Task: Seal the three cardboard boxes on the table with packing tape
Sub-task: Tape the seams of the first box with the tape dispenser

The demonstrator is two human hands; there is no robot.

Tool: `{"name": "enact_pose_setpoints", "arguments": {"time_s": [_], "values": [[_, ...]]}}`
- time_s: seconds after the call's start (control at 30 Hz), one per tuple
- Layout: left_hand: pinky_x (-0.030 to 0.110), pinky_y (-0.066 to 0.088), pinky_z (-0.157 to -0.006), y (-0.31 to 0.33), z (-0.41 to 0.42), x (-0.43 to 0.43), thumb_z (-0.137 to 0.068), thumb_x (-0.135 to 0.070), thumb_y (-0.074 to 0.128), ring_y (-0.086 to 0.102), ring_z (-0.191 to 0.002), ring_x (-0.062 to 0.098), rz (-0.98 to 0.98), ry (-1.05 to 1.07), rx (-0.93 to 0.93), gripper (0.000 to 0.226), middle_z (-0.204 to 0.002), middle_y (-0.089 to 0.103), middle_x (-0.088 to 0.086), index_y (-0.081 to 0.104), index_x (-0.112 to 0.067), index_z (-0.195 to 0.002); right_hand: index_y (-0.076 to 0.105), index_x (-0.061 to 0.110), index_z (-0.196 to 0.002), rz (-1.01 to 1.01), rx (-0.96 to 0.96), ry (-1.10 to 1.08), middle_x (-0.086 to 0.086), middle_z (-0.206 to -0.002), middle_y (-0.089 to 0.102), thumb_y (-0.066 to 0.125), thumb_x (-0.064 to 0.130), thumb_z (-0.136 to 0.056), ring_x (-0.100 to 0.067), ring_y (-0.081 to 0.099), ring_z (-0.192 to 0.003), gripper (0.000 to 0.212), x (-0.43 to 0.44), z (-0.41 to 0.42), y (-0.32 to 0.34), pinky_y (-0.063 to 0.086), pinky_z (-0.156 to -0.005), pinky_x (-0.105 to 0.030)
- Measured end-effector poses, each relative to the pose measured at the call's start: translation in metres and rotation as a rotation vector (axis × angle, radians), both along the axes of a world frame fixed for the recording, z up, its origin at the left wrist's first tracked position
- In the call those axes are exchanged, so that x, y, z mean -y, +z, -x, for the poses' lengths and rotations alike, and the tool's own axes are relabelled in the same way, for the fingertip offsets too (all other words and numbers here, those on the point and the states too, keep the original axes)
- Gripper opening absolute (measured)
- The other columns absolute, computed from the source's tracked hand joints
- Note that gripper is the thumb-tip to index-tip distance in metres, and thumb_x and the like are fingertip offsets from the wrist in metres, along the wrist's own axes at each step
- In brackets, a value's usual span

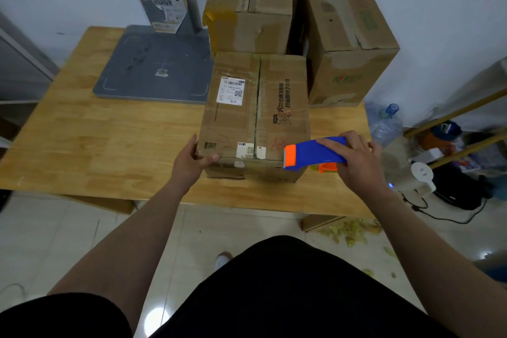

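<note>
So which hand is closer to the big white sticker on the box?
Left. The left hand holds the near left corner of the front box, on the same side as the white sticker. The right hand holds the tape dispenser at the near right corner, farther off.

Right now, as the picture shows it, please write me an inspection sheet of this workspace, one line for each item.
Surface: wooden table, carrying boxes and a scale.
Job's things: near box, flaps closed, in front; back box behind it; right box at the far right; tape dispenser, blue and orange, over the near box's right front corner.
Clutter: grey scale platform at back left.
Grippers: left hand holds the near box's left front corner; right hand grips the tape dispenser.
Cables: black cable on the floor at right.
Surroundings: water bottle, white appliance and yellowish scraps on the floor at right.
</note>
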State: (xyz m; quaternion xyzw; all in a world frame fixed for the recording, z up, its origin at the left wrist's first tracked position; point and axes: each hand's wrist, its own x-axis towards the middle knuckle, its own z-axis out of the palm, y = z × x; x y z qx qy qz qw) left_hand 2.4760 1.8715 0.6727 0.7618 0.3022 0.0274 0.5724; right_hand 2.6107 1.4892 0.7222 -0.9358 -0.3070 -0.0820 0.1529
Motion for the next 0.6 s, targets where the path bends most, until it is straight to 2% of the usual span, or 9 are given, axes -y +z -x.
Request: {"name": "enact_pose_setpoints", "arguments": {"time_s": [0.07,0.13,0.2,0.27,0.3,0.33,0.4,0.5,0.6], "values": [[0.022,0.055,-0.092,-0.006,0.007,0.002,-0.094,-0.021,0.073,0.065,-0.107,-0.004,0.008,0.033,0.012,0.058,-0.112,0.071,-0.024,0.052,-0.028,-0.148,0.053,0.044,-0.139,-0.003,-0.030,-0.031,0.002,-0.115,0.046,0.070,0.006,-0.084,-0.022,0.048,-0.107,0.069,0.000,0.003,-0.001,0.028,-0.093,-0.045],[0.013,0.053,-0.086,-0.007,0.009,0.010,-0.101,-0.022,0.064,0.064,-0.104,-0.010,0.041,0.054,0.035,0.046,-0.114,0.070,-0.022,0.054,-0.029,-0.145,0.053,0.044,-0.139,-0.010,-0.036,-0.048,0.001,-0.115,0.046,0.067,0.003,-0.082,-0.023,0.049,-0.107,0.071,0.000,0.005,-0.004,0.028,-0.093,-0.048],[0.023,0.052,-0.098,-0.010,0.009,0.016,-0.105,-0.028,0.056,0.061,-0.116,0.001,0.088,0.090,0.049,0.049,-0.132,0.066,-0.008,0.046,-0.025,-0.153,0.053,0.042,-0.139,-0.016,-0.027,-0.055,0.000,-0.114,0.046,0.067,0.003,-0.081,-0.023,0.049,-0.106,0.071,0.000,0.007,-0.007,0.029,-0.093,-0.049],[0.038,0.044,-0.110,-0.010,0.006,0.021,-0.108,-0.030,0.048,0.051,-0.134,0.019,0.121,0.144,0.015,0.057,-0.150,0.053,0.003,0.030,-0.020,-0.161,0.053,0.042,-0.139,-0.023,-0.024,-0.064,-0.001,-0.115,0.045,0.066,0.003,-0.082,-0.023,0.048,-0.106,0.070,0.000,0.008,-0.009,0.029,-0.094,-0.050],[0.041,0.040,-0.113,-0.009,0.003,0.024,-0.109,-0.030,0.044,0.045,-0.141,0.025,0.096,0.161,-0.010,0.059,-0.156,0.046,0.007,0.023,-0.015,-0.163,0.052,0.042,-0.139,-0.025,-0.025,-0.068,0.000,-0.114,0.045,0.066,0.003,-0.082,-0.023,0.048,-0.106,0.071,0.000,0.009,-0.010,0.029,-0.094,-0.051],[0.044,0.037,-0.116,-0.010,-0.001,0.025,-0.110,-0.033,0.042,0.038,-0.146,0.030,0.023,0.168,-0.041,0.062,-0.159,0.041,0.011,0.018,-0.011,-0.163,0.052,0.043,-0.139,-0.026,-0.024,-0.071,0.000,-0.114,0.045,0.066,0.003,-0.082,-0.023,0.048,-0.106,0.071,0.000,0.009,-0.010,0.029,-0.094,-0.051],[0.058,0.027,-0.119,-0.008,-0.007,0.030,-0.106,-0.046,0.041,0.022,-0.152,0.040,-0.261,0.141,-0.135,0.071,-0.162,0.033,0.016,0.016,-0.009,-0.162,0.052,0.043,-0.139,-0.022,-0.023,-0.077,0.000,-0.114,0.045,0.066,0.002,-0.081,-0.023,0.049,-0.106,0.071,0.001,0.009,-0.011,0.029,-0.095,-0.052],[0.065,-0.002,-0.120,0.003,-0.019,0.047,-0.098,-0.062,0.050,-0.004,-0.157,0.033,-0.622,0.006,-0.161,0.088,-0.171,0.008,0.011,0.012,-0.017,-0.163,0.052,0.044,-0.139,-0.010,-0.027,-0.085,0.000,-0.115,0.046,0.066,0.005,-0.083,-0.023,0.049,-0.107,0.070,0.001,0.009,-0.011,0.029,-0.096,-0.054],[0.068,-0.011,-0.116,0.014,-0.038,0.071,-0.085,-0.080,0.051,-0.011,-0.157,0.027,-0.763,-0.175,-0.171,0.106,-0.172,0.001,0.007,0.010,-0.022,-0.163,0.051,0.046,-0.139,-0.007,-0.033,-0.087,0.001,-0.116,0.046,0.067,0.008,-0.086,-0.023,0.050,-0.108,0.067,0.000,0.008,-0.011,0.030,-0.097,-0.055]]}}
